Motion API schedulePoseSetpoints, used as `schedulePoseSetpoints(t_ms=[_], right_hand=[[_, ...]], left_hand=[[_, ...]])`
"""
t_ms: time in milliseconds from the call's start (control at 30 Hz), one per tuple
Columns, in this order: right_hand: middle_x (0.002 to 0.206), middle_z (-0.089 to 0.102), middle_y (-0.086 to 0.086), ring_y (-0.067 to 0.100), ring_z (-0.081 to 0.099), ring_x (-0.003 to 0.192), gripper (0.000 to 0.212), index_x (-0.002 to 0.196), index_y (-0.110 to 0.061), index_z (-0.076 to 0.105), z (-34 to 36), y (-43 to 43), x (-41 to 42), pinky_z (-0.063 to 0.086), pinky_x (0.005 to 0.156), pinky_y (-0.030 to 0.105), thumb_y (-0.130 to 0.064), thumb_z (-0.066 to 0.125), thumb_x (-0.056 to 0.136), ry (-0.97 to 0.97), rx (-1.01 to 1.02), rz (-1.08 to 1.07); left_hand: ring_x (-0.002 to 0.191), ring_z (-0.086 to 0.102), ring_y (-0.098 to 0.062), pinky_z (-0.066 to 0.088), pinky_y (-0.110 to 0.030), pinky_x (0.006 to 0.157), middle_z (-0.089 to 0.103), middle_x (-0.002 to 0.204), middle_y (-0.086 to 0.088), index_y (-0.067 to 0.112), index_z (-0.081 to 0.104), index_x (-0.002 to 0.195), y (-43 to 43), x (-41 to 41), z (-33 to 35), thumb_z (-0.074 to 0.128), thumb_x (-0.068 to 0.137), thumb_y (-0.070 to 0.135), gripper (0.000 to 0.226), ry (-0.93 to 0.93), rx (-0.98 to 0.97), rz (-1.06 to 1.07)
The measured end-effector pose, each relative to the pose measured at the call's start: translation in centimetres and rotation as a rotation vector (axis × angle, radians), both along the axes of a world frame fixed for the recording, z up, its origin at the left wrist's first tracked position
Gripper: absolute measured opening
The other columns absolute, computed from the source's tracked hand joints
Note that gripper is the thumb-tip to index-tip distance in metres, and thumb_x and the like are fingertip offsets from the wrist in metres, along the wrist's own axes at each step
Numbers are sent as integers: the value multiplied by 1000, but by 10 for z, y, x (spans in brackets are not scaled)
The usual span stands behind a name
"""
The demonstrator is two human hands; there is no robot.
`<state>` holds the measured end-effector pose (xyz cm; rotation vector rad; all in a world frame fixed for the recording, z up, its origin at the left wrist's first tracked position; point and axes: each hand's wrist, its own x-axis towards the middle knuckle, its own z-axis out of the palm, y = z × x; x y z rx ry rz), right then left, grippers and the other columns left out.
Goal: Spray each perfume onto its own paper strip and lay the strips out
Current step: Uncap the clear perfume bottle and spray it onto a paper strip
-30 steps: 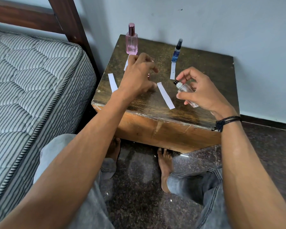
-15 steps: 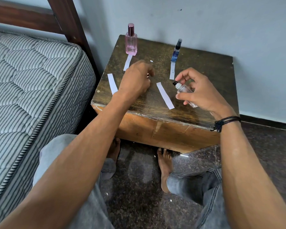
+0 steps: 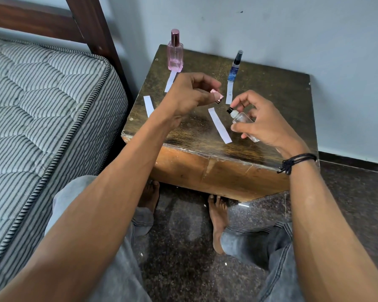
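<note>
- A dark, scuffed wooden surface [image 3: 271, 94] stands in the upper middle of the frame against a pale wall [image 3: 292, 29]. A striped mattress [image 3: 42, 94] fills the left side, and a dark speckled floor [image 3: 183, 247] lies below.
- At the back of the surface stand a pink bottle [image 3: 175, 55] and a slim blue spray bottle [image 3: 235, 68]. A paper strip lies just in front of each, [image 3: 170, 82] and [image 3: 229, 92].
- Two more strips lie flat: one near the left edge [image 3: 148, 105], partly behind the left forearm, and a middle strip [image 3: 219, 125] running from upper left to lower right.
- The clear bottle [image 3: 242, 120] is held above the surface, just right of the middle strip. Its long axis is tilted, with the black nozzle pointing to the upper left and the base to the lower right.
- The right hand [image 3: 264, 125] grips this bottle. The thumb lies under its body, the fingers [image 3: 242, 98] curl over it, and the forefinger arches just above the nozzle.
- The left hand [image 3: 188, 97] pinches a small pink cap [image 3: 217, 97] between thumb and fingertips, just upper left of the nozzle and not touching it.
</note>
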<state>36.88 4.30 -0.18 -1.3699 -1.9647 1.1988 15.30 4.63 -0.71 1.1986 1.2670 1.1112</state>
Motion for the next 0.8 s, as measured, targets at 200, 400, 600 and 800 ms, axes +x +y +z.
schedulePoseSetpoints(t_ms=[200,400,600,800], right_hand=[[112,56,1,17,62,80,44,110,-21,59,-1,-1,-1,65,70,45,5,79,81,-1,-6,-8],[113,55,4,17,64,79,46,109,-21,54,-2,0,-2,65,68,46,5,80,80,-2,4,-6],[117,57,5,34,70,89,48,111,-20,52,-3,-1,-2,65,69,47,2,81,80,-12,9,-2],[121,57,7,22,69,79,51,105,-20,47,-3,-1,-4,65,69,43,1,84,78,6,25,-1]], left_hand=[[86,68,-17,56,-23,84,73,107,-21,5,72,107,-1,2,-2,79,81,-3,28,54,-21,-105],[86,69,-15,58,-24,87,72,108,-21,6,72,110,-3,5,-2,80,81,1,30,56,-28,-147],[86,69,-15,59,-31,90,71,101,-14,4,71,112,-3,7,-4,81,81,0,33,74,-28,-172],[89,68,-19,57,-44,96,68,113,-27,4,70,115,-4,11,-4,81,78,-2,39,94,-33,-183]])
